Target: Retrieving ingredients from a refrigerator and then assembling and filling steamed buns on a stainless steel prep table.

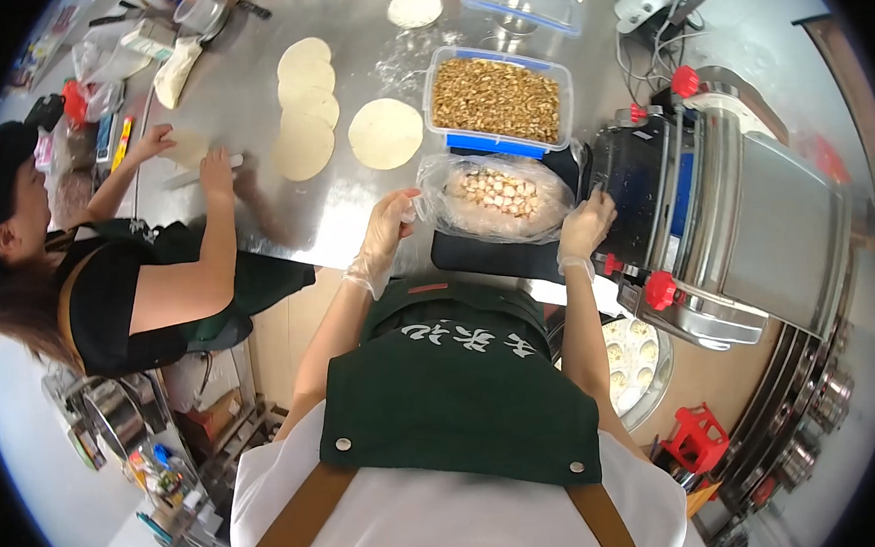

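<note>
A clear plastic bag (439, 178) lies open in front of me, with pale, reddish-edged chunks (501, 193) heaped inside. My left hand (390, 228), in a thin clear glove, pinches the bag's left edge. At the opposite side my right hand (587, 226), gloved too, is closed at the bag's right edge; its fingertips are partly hidden. Just beyond the bag stands a clear tub (431, 101) with blue sides, full of chopped brown nuts (497, 94). Beneath and in front of the bag is a flat black surface (496, 254).
Dough rounds (386, 133) lie on the steel table (234, 60) to the left. A co-worker (172, 280) works dough with a rolling pin (203, 173). On the right stands a metal roller machine (714, 206) with red knobs. A molded tray (631, 364) sits below my right arm.
</note>
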The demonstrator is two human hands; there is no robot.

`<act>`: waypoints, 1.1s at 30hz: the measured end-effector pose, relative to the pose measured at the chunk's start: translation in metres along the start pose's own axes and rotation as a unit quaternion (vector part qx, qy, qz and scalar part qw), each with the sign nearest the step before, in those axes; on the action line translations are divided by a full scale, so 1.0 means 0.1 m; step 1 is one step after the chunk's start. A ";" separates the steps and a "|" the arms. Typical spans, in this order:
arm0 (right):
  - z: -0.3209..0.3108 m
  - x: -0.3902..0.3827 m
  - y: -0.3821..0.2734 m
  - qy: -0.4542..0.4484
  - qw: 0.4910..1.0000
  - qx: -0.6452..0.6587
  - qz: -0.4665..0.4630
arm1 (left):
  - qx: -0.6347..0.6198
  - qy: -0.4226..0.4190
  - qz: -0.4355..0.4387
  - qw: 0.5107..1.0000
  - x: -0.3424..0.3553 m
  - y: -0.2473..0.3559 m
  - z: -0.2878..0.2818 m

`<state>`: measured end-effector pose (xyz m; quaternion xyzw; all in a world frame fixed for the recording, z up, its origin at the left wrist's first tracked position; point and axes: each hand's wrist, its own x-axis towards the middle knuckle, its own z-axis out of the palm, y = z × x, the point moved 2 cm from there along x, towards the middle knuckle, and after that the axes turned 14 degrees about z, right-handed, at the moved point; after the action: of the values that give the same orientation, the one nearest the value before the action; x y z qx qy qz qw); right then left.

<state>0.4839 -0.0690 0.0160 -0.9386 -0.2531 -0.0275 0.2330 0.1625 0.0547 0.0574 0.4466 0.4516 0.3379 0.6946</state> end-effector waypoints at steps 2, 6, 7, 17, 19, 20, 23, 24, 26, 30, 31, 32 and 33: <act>-0.37 -0.15 -0.53 -0.049 0.986 0.124 -0.104 | -0.139 -0.020 -0.015 0.990 -0.01 -0.10 0.03; -0.58 -0.75 -1.28 -0.245 0.885 0.276 -0.286 | -0.322 -0.007 -0.026 0.946 -0.10 0.03 0.60; -0.68 -0.80 -1.46 -0.249 0.867 0.281 -0.328 | -0.341 -0.002 -0.041 0.939 -0.14 0.05 0.76; -0.07 0.42 -1.02 -0.039 0.918 0.392 0.042 | -0.346 -0.235 -0.055 0.907 -0.36 0.01 0.73; 0.12 0.91 -0.92 0.020 0.962 0.257 0.091 | -0.317 -0.140 -0.027 0.937 -0.34 0.02 0.51; 0.35 1.13 -0.75 0.010 0.974 0.213 0.079 | -0.317 -0.139 -0.026 0.938 -0.33 0.06 0.44; 0.91 1.89 0.48 -0.017 0.948 0.254 0.192 | -0.418 -0.135 -0.080 0.895 -0.13 0.24 0.48; 1.02 1.76 0.18 -0.080 0.926 0.306 0.207 | -0.430 -0.113 -0.050 0.894 -0.12 0.32 0.34; 0.88 1.34 -0.73 -0.239 0.843 0.391 0.284 | -0.438 -0.051 0.006 0.897 -0.20 0.36 -0.03; 0.50 1.08 -0.74 0.076 0.986 0.145 0.033 | -0.445 -0.073 -0.031 0.892 -0.11 0.38 -0.20; 0.33 0.90 -1.00 0.066 0.978 0.200 0.012 | -0.416 -0.058 -0.038 0.907 -0.11 0.36 -0.28; 0.15 0.70 -1.26 0.060 0.966 0.252 -0.007 | -0.419 -0.057 -0.039 0.905 -0.07 0.30 -0.36; 0.03 0.46 -1.57 0.022 0.959 0.282 -0.018 | -0.366 -0.011 -0.043 0.930 -0.01 0.17 -0.45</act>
<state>0.4469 0.0728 0.0878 -0.8292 -0.2619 0.0199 0.4934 0.1192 0.0747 0.0646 0.1454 0.3082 0.4445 0.8284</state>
